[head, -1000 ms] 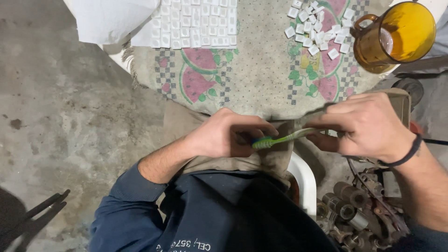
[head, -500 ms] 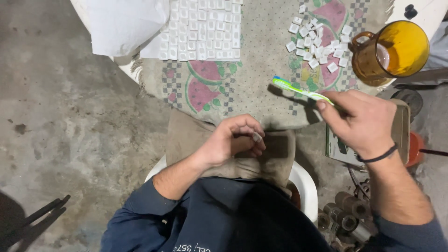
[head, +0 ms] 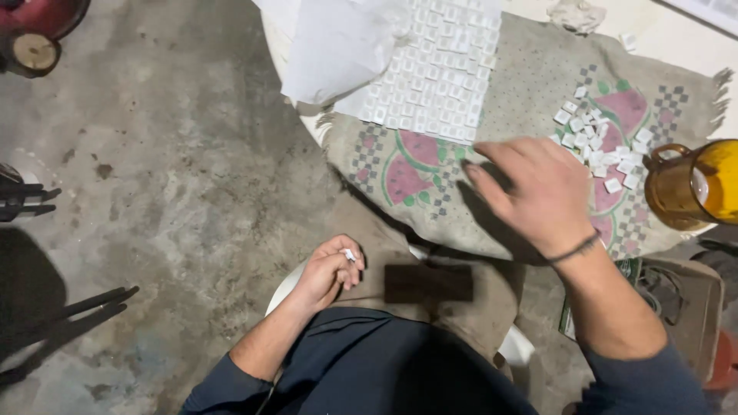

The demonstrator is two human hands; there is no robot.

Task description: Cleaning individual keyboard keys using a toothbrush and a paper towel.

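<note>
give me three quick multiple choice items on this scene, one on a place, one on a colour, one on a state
1. Where does the loose heap of small white tiles lie?
A. on the patterned cloth near the jug
B. on the concrete floor
C. in the person's lap

2. What colour is the glass jug?
A. blue
B. amber
C. clear

3. What is the left hand doing?
A. lying flat and open
B. pinching a small white piece
C. holding the jug

Answers:
1. A, the heap sits on the cloth just left of the jug.
2. B, its glass shows amber brown and yellow.
3. B, a small white piece shows at its fingertips, while the right hand hovers over the cloth.
</note>
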